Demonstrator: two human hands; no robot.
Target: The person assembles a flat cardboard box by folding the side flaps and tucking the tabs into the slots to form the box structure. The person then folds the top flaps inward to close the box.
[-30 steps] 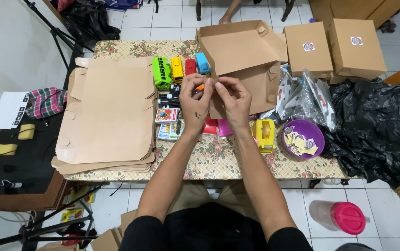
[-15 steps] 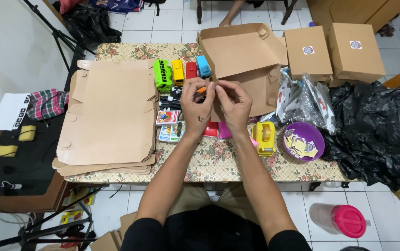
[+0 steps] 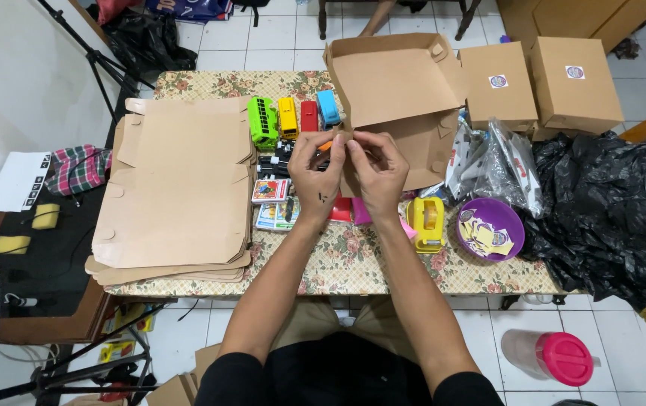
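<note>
You hold a small orange piece (image 3: 325,145) between both hands, above the desk (image 3: 353,263) and just before the open cardboard box (image 3: 398,98). Your left hand (image 3: 315,177) and right hand (image 3: 375,171) pinch it with narrow fingers. Compared with a second ago, the hands sit almost the same, only a little closer together. Toy buses (image 3: 287,119) stand just behind; flat cardboard sheets (image 3: 176,184) lie left; the near desk edge gives some room.

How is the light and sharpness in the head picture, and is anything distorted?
Head view: even, soft light with faint shadows; the hands, left hand and right hand, and the open cardboard box look sharp; the wide lens bends the floor tiles near the edges; no strong glare.
</note>
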